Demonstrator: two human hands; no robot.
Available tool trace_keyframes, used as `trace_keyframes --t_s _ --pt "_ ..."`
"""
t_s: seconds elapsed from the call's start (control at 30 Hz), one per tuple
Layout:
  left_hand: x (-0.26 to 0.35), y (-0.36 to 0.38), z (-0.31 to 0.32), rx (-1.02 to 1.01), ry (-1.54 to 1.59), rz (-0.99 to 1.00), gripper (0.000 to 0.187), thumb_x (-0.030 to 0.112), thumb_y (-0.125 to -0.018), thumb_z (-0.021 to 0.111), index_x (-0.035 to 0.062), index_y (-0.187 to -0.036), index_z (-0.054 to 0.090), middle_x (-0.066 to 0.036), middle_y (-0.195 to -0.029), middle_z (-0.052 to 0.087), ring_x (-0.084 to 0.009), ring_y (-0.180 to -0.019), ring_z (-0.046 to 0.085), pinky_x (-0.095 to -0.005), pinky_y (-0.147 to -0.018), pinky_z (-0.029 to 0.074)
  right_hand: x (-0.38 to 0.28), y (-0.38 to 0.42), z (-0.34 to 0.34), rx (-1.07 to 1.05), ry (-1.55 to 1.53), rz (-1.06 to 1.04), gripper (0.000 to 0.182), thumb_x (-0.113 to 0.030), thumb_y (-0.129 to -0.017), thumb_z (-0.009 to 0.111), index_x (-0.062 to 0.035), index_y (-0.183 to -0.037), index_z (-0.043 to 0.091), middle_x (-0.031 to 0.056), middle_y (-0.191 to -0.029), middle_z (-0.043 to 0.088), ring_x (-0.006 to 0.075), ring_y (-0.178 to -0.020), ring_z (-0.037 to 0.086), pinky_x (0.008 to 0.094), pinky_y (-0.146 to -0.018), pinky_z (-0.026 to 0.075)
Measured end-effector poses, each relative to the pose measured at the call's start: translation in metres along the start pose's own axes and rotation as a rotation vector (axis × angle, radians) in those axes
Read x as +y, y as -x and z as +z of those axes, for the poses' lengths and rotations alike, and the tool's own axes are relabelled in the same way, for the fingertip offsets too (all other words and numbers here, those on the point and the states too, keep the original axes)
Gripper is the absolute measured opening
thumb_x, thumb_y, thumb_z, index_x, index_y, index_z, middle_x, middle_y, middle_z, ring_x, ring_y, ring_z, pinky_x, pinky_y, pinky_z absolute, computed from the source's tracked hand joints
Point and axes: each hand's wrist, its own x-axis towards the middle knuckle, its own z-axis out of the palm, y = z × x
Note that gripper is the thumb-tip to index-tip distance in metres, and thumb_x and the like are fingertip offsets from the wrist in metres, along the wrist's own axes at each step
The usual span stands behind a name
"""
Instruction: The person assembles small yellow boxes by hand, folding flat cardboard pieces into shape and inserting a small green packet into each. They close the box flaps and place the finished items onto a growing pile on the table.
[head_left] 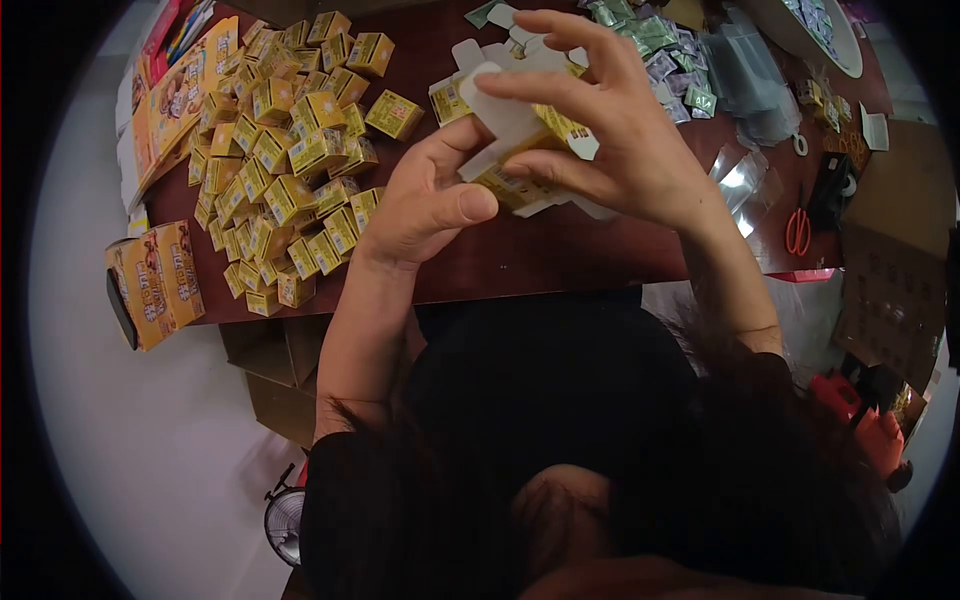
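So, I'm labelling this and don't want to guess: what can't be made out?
Head view, throughout:
Part of the white-lined carton: hidden by the right hand.
Fine print on the yellow boxes: too small to read.
Rest of the white bowl: cut off by the top edge.

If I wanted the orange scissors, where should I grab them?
Probably take the scissors by their orange finger loops, coming from the table's near edge. The loops lie toward the person and the blades point away; a black thing sits close on the right, so that side looks less handy.
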Motion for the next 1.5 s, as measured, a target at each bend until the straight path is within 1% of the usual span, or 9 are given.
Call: trace_keyframes --t_s 0.3,0.37,0.6,0.7,0.8,0.97,1.17,1.33,1.5 --pt "-0.011 0.0 0.027 0.183 0.063 0.047 0.074 0.005 -0.087 0.077 -0.0045 -0.149 0.038 -0.014 -0.135 0.057 -0.0209 -0.123 0.059 -0.0359 -0.106 0.049 0.003 -0.006 0.004 0.058 0.136 -0.075 0.05 -0.026 -0.076 0.085 -0.0243 -0.124 0.07 0.0044 -0.139 0.052 0.0275 -0.122 0.051 0.042 -0.102 0.046" --pt "-0.007 -0.006 0.02 0.318 -0.406 0.06 0.07 -0.001 -0.089 0.073 -0.0035 -0.149 0.037 -0.014 -0.133 0.059 -0.0189 -0.12 0.06 -0.0361 -0.104 0.051 0.001 -0.004 0.006 0.102 0.24 -0.098 0.046 -0.026 -0.077 0.084 -0.0244 -0.121 0.071 0.0037 -0.137 0.054 0.0267 -0.12 0.052 0.0417 -0.102 0.045" --pt "0.013 -0.008 0.025 0.478 -0.641 0.122 0.067 0.002 -0.089 0.074 -0.0047 -0.146 0.04 -0.014 -0.132 0.061 -0.0175 -0.118 0.061 -0.0346 -0.101 0.052 0.013 0.003 -0.001 0.013 0.373 -0.081 0.028 -0.024 -0.078 0.083 -0.0176 -0.104 0.072 -0.0031 -0.112 0.064 0.0237 -0.109 0.058 0.0391 -0.097 0.043" --pt "0.015 0.001 0.002 0.019 0.101 -0.069 0.08 0.006 -0.084 0.08 -0.0038 -0.15 0.035 -0.017 -0.135 0.059 -0.0238 -0.123 0.061 -0.0353 -0.103 0.051 0.017 0.001 -0.01 -0.094 0.168 -0.047 0.023 -0.024 -0.078 0.083 -0.0161 -0.096 0.07 -0.0036 -0.104 0.068 0.0226 -0.109 0.059 0.0385 -0.096 0.043" --pt "0.005 0.004 -0.007 -0.126 0.16 -0.112 0.081 0.008 -0.083 0.08 -0.0041 -0.15 0.036 -0.017 -0.135 0.059 -0.0234 -0.123 0.061 -0.0355 -0.102 0.052 0.021 -0.002 -0.015 -0.153 0.011 -0.062 0.021 -0.023 -0.079 0.083 -0.0153 -0.092 0.069 -0.004 -0.107 0.071 0.0212 -0.114 0.059 0.0383 -0.098 0.043" --pt "0.012 0.001 0.001 0.104 -0.182 -0.154 0.071 0.009 -0.085 0.08 -0.0044 -0.145 0.044 -0.017 -0.128 0.064 -0.0211 -0.114 0.065 -0.0347 -0.098 0.054 0.018 -0.002 -0.02 -0.092 -0.215 -0.042 0.048 -0.032 -0.075 0.087 -0.0118 -0.114 0.068 0.0122 -0.144 0.056 0.0292 -0.132 0.052 0.0425 -0.11 0.039" --pt "0.005 0.006 0.02 0.25 -0.706 0.052 0.065 0.011 -0.083 0.083 -0.0003 -0.139 0.051 -0.012 -0.122 0.064 -0.0167 -0.11 0.063 -0.0313 -0.095 0.053 0.02 0.009 -0.004 -0.19 -0.065 0.041 0.085 -0.046 -0.065 0.093 -0.0105 -0.134 0.058 0.0177 -0.156 0.039 0.0356 -0.143 0.039 0.0472 -0.114 0.036" --pt "-0.012 0.003 0.015 0.295 -0.849 0.56 0.051 0.016 -0.079 0.087 0.005 -0.122 0.063 -0.007 -0.118 0.063 -0.0176 -0.11 0.061 -0.0311 -0.094 0.051 0.022 0.018 0.004 -0.161 -0.215 0.081 0.084 -0.042 -0.07 0.091 -0.0103 -0.138 0.054 0.0176 -0.154 0.041 0.0334 -0.144 0.038 0.0482 -0.113 0.038" --pt "-0.003 0.002 0.006 0.19 -1.153 0.575 0.05 0.015 -0.079 0.087 0.0067 -0.122 0.063 -0.007 -0.12 0.061 -0.0182 -0.107 0.059 -0.0317 -0.093 0.048 0.015 0.024 0.014 0.014 -0.67 0.199 0.061 -0.026 -0.085 0.083 -0.0063 -0.135 0.056 0.0139 -0.145 0.05 0.0257 -0.133 0.051 0.0418 -0.107 0.046"
